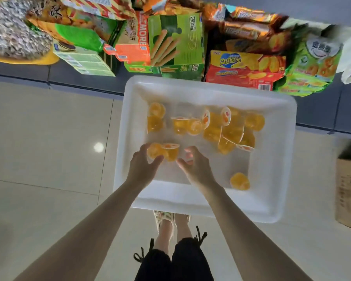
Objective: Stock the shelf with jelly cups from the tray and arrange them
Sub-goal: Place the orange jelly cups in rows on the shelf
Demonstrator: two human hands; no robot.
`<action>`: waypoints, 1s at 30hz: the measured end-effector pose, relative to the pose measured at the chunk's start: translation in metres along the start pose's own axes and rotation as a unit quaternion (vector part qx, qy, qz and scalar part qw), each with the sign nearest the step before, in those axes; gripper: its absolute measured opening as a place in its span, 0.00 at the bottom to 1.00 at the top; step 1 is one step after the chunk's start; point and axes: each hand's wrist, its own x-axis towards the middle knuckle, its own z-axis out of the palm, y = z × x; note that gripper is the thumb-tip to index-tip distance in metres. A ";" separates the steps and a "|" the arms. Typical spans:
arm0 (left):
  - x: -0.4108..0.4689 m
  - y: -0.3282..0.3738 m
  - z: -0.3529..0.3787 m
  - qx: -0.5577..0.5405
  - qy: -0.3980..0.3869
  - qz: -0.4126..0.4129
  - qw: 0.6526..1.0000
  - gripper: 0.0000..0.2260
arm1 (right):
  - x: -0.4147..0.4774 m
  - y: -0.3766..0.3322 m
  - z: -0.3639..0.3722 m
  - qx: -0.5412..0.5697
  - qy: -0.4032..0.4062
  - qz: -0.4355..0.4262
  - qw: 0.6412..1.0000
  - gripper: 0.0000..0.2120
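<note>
A white plastic tray (276, 159) lies on the floor in front of the shelf, with several orange jelly cups scattered in it. My left hand (143, 165) curls round a jelly cup (156, 151) at the tray's near left; a second cup (171, 152) lies against it. My right hand (195, 167) is beside it, fingers curled over a small cup (189, 157) that is mostly hidden. A cluster of cups (227, 128) fills the tray's middle, and a single cup (240, 181) lies near the front right.
The low dark shelf (79, 78) beyond the tray holds snack boxes (176, 45) and bags (312, 63). A cardboard box (350, 191) stands on the tiled floor at the right. My feet (170, 222) are just behind the tray's near edge.
</note>
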 end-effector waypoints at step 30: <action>-0.165 0.088 -0.101 -0.537 -0.038 0.073 0.840 0.12 | -0.137 -0.100 -0.108 0.458 -0.011 -0.076 0.886 0.18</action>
